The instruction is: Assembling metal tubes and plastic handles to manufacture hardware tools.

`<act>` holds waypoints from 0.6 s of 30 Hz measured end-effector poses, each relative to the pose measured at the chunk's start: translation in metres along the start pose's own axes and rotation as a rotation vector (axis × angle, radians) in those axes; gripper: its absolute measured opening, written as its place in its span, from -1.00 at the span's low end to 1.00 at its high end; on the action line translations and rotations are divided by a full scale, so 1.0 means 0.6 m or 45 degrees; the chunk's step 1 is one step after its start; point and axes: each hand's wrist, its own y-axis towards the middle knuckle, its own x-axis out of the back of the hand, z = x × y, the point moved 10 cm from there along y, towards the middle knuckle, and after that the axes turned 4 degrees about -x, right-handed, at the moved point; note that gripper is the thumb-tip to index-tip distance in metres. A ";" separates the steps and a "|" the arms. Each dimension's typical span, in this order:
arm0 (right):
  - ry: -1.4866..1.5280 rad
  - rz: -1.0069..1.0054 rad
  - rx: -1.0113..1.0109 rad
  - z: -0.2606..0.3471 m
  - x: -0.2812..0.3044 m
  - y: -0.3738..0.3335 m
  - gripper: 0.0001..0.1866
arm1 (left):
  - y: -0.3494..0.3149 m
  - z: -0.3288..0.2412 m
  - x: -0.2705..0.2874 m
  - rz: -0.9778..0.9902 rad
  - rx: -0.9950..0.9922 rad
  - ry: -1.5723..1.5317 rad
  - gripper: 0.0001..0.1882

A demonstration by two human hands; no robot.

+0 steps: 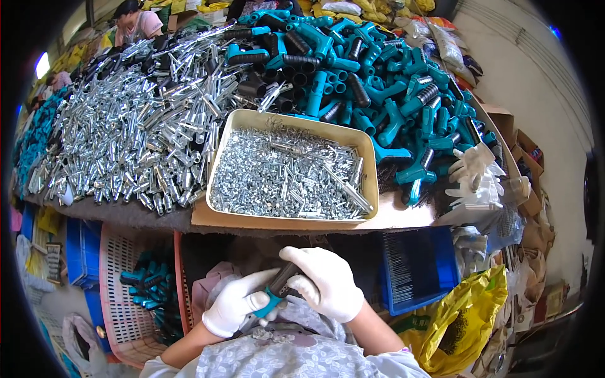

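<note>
Hands: two white-gloved; left hand (234, 309) and right hand (324, 283) both closed around one teal-and-black handle (277, 291), held low over the lap, below the table (403, 217) edge.
Heaps: two on the table, silver metal tubes (126, 132) and teal handles (372, 69), too many to count.
Tray: one tan tray (372, 165) of small screws.
Baskets: one pink basket (123, 296), one blue bin (441, 264).
Spare gloves: one bundle (476, 173).

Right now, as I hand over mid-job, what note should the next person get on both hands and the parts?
Left hand: gloved, gripping the teal end of a T-shaped handle.
Right hand: gloved, closed on the handle's black grip.
Parts: tray of small metal pieces straight ahead, metal tubes left, teal handles piled behind the tray.
Done: some handles lie in the pink basket.
Left: both bench piles remain large.
</note>
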 end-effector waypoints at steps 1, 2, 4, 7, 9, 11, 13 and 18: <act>-0.005 0.028 0.078 0.006 -0.001 0.002 -0.59 | 0.001 -0.021 -0.003 -0.018 -0.108 0.200 -0.12; -0.031 0.153 0.112 0.013 -0.005 0.004 -0.58 | 0.001 -0.024 0.005 -0.045 -0.101 0.579 -0.11; -0.009 0.288 0.298 0.026 0.018 0.014 -0.60 | -0.001 -0.068 -0.020 0.005 -0.543 1.254 -0.16; -0.272 -0.231 0.133 -0.066 0.128 0.082 -0.85 | 0.007 -0.090 -0.044 -0.073 -0.407 1.176 -0.30; -0.859 -0.578 -0.038 -0.146 0.198 0.114 -0.84 | 0.006 -0.095 -0.050 -0.078 -0.405 1.190 -0.35; -0.997 -0.469 -0.169 -0.218 0.197 0.122 -0.83 | 0.006 -0.096 -0.046 -0.095 -0.443 1.197 -0.40; -0.937 -0.495 -0.146 -0.222 0.201 0.120 -0.83 | 0.002 -0.099 -0.042 -0.092 -0.485 1.206 -0.42; -0.170 -0.833 -0.128 -0.155 0.225 0.055 -0.83 | -0.001 -0.097 -0.006 -0.222 -0.560 1.186 -0.46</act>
